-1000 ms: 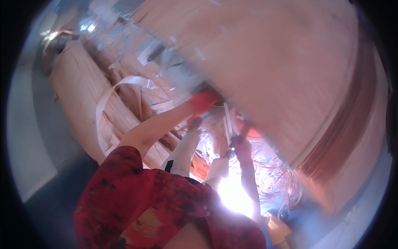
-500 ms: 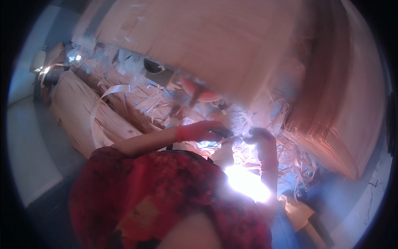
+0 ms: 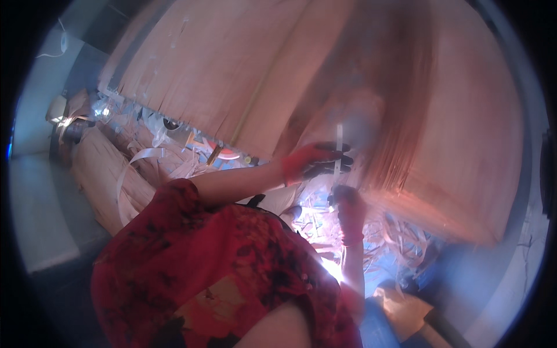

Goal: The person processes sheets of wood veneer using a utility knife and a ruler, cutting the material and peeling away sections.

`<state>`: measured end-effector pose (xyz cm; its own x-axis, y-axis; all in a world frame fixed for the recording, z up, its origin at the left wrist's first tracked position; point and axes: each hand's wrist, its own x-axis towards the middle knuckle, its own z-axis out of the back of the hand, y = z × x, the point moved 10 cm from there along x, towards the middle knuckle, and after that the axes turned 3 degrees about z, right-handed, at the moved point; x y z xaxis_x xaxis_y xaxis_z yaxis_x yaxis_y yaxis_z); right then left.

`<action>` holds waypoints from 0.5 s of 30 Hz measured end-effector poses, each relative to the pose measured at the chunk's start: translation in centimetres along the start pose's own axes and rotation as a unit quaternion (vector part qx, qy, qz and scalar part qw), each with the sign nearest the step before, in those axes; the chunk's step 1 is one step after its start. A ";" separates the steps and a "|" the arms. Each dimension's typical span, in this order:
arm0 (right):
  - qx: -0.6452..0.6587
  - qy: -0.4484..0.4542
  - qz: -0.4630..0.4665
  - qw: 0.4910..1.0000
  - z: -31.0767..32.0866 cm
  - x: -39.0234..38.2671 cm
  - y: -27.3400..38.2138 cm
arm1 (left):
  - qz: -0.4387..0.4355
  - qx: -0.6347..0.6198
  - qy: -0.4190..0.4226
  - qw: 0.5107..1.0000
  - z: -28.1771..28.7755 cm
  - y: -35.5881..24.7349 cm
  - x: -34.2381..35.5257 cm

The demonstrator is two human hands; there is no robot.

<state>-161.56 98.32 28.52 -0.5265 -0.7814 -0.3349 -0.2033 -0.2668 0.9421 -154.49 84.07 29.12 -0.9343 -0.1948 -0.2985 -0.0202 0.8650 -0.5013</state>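
Observation:
A thin pale strip [image 3: 339,139] stands nearly upright between my hands, before the stacked wood sheets. My left hand [image 3: 310,162], in a red glove with dark fingers, holds the strip across its fingers; the fingertips stick out past it. Lower down, my right hand [image 3: 349,213], also in a red glove, is closed round the strip's lower end. What the strip is made of cannot be made out. Large thin wood veneer sheets [image 3: 232,64] fill the space ahead, and a thick veneer stack [image 3: 458,156] stands on the right, partly smeared by motion.
Loose veneer shavings [image 3: 400,243] litter the floor under my hands. A bundle of veneer [image 3: 101,174] with a pale band [image 3: 125,180] lies on the left. A red round thing [image 3: 225,152] shows below the sheets' edge. A brown box [image 3: 403,310] stands at lower right.
Both hands have moved up and away from my body, toward the veneer sheets. The pale strip now shows between them. The bright glare near my right arm has shrunk.

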 end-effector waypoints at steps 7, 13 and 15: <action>-0.054 0.023 0.034 0.998 4.2 14.6 -0.8 | -0.085 0.071 -0.085 0.990 -0.6 -11.1 11.3; 0.001 0.094 0.047 0.994 3.7 33.9 8.3 | -0.135 0.346 -0.124 0.920 5.6 -23.4 21.5; 0.013 0.119 0.069 0.990 3.0 41.2 13.1 | -0.148 0.325 -0.125 0.926 6.3 -27.0 26.3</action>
<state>-188.36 64.33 27.04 -0.3414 -0.9215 -0.1853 -0.1663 -0.1348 0.9768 -176.34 52.69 29.71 -0.8089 -0.5502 -0.2073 0.0317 0.3113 -0.9498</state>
